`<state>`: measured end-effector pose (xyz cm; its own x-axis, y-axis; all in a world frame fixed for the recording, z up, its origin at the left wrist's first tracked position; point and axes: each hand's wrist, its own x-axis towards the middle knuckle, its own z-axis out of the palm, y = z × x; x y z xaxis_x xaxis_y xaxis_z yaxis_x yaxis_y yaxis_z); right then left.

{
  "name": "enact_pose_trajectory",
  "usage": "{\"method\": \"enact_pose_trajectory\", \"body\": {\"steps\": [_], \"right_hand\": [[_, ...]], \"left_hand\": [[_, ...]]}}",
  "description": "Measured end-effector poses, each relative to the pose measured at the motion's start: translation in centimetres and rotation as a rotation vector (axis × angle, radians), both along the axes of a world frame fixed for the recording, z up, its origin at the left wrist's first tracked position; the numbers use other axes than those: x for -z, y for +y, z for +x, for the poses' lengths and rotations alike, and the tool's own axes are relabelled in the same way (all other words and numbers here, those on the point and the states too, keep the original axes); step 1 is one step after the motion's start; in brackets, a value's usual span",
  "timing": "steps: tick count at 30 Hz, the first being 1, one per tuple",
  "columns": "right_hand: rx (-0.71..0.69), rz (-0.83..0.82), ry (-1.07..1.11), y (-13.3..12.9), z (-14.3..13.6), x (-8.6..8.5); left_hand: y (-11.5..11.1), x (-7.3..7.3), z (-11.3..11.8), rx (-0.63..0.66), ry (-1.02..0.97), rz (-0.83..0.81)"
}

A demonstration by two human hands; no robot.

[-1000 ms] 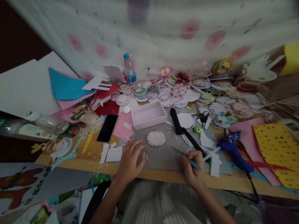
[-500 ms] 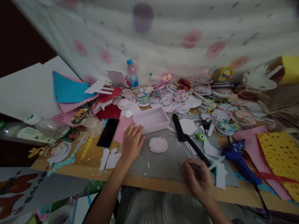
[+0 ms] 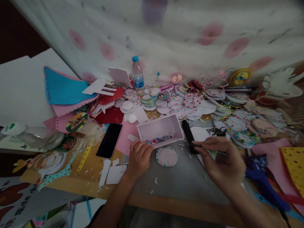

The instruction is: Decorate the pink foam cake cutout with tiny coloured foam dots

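My left hand [image 3: 140, 160] has its fingers curled on the front left corner of a white box [image 3: 163, 125]. The box tips toward me, and small red and blue bits [image 3: 159, 139] lie along its lower inside wall. Thin dark tweezers [image 3: 209, 148] are pinched in my right hand [image 3: 222, 164], held over the mat right of the box; their tip is hard to make out. Between my hands a round white disc [image 3: 166, 156] with coloured dots round its rim lies flat on the grey mat [image 3: 175, 183].
Stacks of dotted discs [image 3: 173, 104] line the back, beside a water bottle [image 3: 137, 74]. A phone [image 3: 109, 141] lies left. On the right are a black-handled tool [image 3: 188, 134], scissors [image 3: 217, 131] and a blue glue gun [image 3: 263, 180]. Paper scraps [image 3: 116, 174] litter the table.
The white box has tipped toward me, bringing its coloured bits into view. My left hand has closed on its corner. My right hand has risen forward with the tweezers. The view has shifted.
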<state>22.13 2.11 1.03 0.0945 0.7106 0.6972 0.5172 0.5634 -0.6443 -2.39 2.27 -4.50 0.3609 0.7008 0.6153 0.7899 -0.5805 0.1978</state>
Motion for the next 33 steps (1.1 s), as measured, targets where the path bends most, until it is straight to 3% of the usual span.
{"method": "enact_pose_trajectory", "body": {"steps": [5,9,22,33], "right_hand": [[-0.067,-0.029,-0.343,3.6,-2.1,1.7],[-0.117,-0.095,-0.510,5.0,-2.9,2.5],[-0.318,-0.150,-0.608,6.4,-3.9,1.6],[-0.306,-0.151,-0.660,6.3,-4.0,1.5]], "left_hand": [[0.1,-0.1,0.1,0.010,-0.033,-0.007],[0.0,0.0,0.0,0.020,-0.036,-0.022],[0.1,0.2,0.0,0.035,-0.053,-0.024],[0.2,-0.1,0.1,0.040,-0.070,-0.052]]}}
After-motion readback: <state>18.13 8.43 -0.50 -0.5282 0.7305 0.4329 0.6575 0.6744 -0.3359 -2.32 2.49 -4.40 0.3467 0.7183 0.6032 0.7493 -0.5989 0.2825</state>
